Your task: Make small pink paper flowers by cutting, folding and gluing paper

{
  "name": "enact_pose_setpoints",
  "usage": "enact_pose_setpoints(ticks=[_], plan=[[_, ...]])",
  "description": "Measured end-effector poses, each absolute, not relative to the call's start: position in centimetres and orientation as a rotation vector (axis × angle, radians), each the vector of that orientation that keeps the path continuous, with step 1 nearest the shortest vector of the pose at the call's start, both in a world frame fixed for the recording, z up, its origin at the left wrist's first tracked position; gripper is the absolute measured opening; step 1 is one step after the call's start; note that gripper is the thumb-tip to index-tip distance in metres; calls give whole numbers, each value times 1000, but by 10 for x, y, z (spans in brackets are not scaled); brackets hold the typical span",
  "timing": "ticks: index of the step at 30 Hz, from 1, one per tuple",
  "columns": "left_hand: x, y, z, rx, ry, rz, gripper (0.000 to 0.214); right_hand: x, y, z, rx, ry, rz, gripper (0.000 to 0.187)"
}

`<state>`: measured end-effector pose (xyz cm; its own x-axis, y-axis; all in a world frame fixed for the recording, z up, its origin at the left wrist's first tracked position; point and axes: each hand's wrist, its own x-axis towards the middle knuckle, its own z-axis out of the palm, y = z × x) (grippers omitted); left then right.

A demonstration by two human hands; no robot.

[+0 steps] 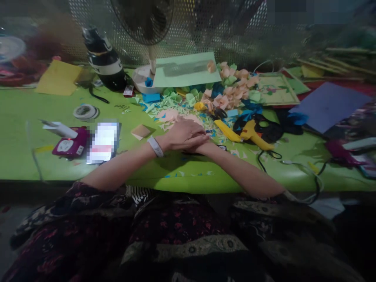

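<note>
My left hand (184, 131), with a white band (155, 147) on its wrist, lies flat across my right hand (197, 148), its fingers stretched out. Most of my right hand is hidden underneath, so its fingers do not show. Both rest on the green table among paper scraps (164, 114). Something dark under the hands is too covered to make out. Left of them lies a small folded tan paper (141, 131). To the right are a yellow cutter (226, 131), a yellow glue gun (255, 135) and dark-handled scissors (217, 112).
A phone (103, 141), a tape roll (85, 112) and a purple device (71, 143) stand on the left. Behind are a black bottle (107, 58), a fan (143, 17), a green sheet (186, 69) and peach paper pieces (237, 88). A cable (317, 184) crosses the front right edge.
</note>
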<state>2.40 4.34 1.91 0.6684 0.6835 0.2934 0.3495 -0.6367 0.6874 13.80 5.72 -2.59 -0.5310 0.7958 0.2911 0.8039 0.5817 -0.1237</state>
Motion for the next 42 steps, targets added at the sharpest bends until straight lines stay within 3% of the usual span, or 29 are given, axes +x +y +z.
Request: enact_pose_setpoints(ticks=[2,5,8,11,14,17,25,32,42], plan=[[6,41,25,2201,873,901,32,143,54,-11,-1261,-2506,13,30],[-24,38,23,1937,1384,1131,29,157,48,11,-1197,-2402,298,34],[-38,31,18,1746,1298,659,20,175,42,31,-1139,-2296,616,28],[-33,21,15,1392,1126,405,27,192,38,48,-1158,-2429,750,29],[-21,16,10,1206,1020,381,28,203,34,59,-1180,-2728,716,35],[-15,16,2,1149,1001,426,19,204,28,63,-1215,-2919,600,28],[-20,18,4,1339,1062,464,17,206,22,66,-1207,-2952,428,20],[-44,35,15,1317,1093,815,24,208,25,68,-1226,-2936,477,26],[-35,29,14,1347,901,965,32,191,30,54,-1117,-1995,863,30]])
